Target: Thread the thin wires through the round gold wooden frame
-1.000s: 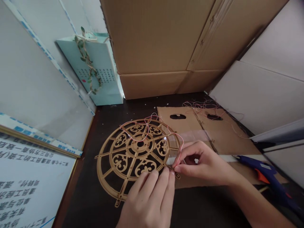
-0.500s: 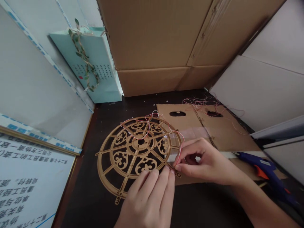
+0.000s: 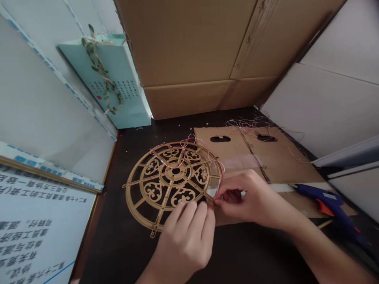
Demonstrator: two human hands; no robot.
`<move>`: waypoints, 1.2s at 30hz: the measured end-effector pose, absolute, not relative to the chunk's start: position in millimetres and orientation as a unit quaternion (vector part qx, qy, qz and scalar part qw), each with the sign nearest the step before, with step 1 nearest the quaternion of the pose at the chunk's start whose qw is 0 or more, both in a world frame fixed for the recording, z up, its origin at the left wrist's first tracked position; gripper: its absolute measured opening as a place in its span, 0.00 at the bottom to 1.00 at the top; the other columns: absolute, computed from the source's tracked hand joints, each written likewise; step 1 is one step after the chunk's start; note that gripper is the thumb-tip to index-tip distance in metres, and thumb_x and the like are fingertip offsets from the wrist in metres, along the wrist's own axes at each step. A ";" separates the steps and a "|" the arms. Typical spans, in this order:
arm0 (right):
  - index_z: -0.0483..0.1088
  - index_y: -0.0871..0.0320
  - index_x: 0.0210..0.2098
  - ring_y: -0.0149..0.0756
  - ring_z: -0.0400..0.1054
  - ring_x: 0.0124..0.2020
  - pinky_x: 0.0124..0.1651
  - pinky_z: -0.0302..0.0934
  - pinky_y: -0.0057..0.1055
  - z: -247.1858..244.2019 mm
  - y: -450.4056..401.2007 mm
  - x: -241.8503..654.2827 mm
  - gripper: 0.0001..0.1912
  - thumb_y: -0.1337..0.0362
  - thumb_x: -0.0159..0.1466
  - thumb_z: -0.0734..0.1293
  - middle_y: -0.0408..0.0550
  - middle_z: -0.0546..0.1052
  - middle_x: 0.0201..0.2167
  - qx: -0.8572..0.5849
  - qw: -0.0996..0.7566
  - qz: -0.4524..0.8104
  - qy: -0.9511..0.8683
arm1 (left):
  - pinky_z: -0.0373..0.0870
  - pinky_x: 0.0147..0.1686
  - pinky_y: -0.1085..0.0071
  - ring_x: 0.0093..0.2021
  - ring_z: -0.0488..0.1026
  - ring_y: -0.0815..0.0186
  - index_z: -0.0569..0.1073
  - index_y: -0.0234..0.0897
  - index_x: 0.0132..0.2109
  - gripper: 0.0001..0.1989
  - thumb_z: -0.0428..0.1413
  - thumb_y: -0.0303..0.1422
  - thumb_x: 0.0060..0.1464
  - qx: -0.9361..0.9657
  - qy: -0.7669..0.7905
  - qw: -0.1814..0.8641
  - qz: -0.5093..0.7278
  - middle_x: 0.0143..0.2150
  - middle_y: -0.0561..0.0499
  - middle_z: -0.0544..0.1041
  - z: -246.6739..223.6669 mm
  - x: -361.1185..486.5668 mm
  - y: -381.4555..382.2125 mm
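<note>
A round gold fretwork wheel point(image 3: 162, 185), with spokes, a central hub and scrolled openings, lies flat on the dark tabletop point(image 3: 118, 252). My left hand point(image 3: 183, 240) sits at its lower right, fingertips on the rim. My right hand point(image 3: 248, 197) comes in from the right and pinches a thin pink-and-white thread point(image 3: 183, 152) at the rim, close to my left fingertips. The thread loops across the top of the wheel. My fingers hide the rim's lower right part.
Under the wheel's right side lies a cardboard sheet point(image 3: 227, 154) with clear tape and two slots, with more loose thread on it. A blue glue gun point(image 3: 328, 201) lies at the right. A mint paper bag point(image 3: 100, 75), cardboard box point(image 3: 189, 47) and framed notice point(image 3: 38, 221) border the table.
My fingertips have drawn closer together at the rim, and the lug there is now hidden. The whole scene sits slightly higher in view, and the wheel looks turned a little.
</note>
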State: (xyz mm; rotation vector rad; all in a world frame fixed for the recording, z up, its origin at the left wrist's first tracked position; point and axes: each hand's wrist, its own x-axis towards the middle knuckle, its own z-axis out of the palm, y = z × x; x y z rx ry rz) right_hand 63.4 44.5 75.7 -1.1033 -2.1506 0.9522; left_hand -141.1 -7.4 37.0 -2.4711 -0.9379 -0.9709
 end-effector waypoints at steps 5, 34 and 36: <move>0.77 0.59 0.27 0.24 0.63 0.23 0.27 0.56 0.21 65.8 49.7 65.7 0.07 0.74 0.54 0.67 0.41 0.73 0.22 -0.482 0.273 0.297 -0.778 | 0.69 0.30 0.62 0.28 0.69 0.60 0.75 0.30 0.35 0.03 0.56 0.21 0.56 -0.856 -0.371 0.211 -0.292 0.26 0.49 0.72 38.0 -120.1 9.7; 0.72 0.61 0.30 0.23 0.55 0.20 0.22 0.48 0.23 24.4 82.1 94.8 0.09 0.62 0.52 0.71 0.42 0.71 0.23 -0.609 0.302 0.492 -0.544 | 0.73 0.33 0.58 0.35 0.74 0.54 0.74 0.35 0.34 0.04 0.56 0.26 0.58 -0.843 -0.496 0.003 -0.210 0.29 0.45 0.76 11.0 -75.3 48.4; 0.71 0.61 0.30 0.22 0.53 0.20 0.21 0.47 0.23 23.4 83.1 95.0 0.11 0.61 0.51 0.72 0.42 0.70 0.23 -0.612 0.306 0.503 -0.528 | 0.73 0.33 0.58 0.35 0.74 0.54 0.74 0.35 0.34 0.04 0.55 0.26 0.58 -0.846 -0.492 0.013 -0.206 0.29 0.45 0.76 10.9 -76.0 48.3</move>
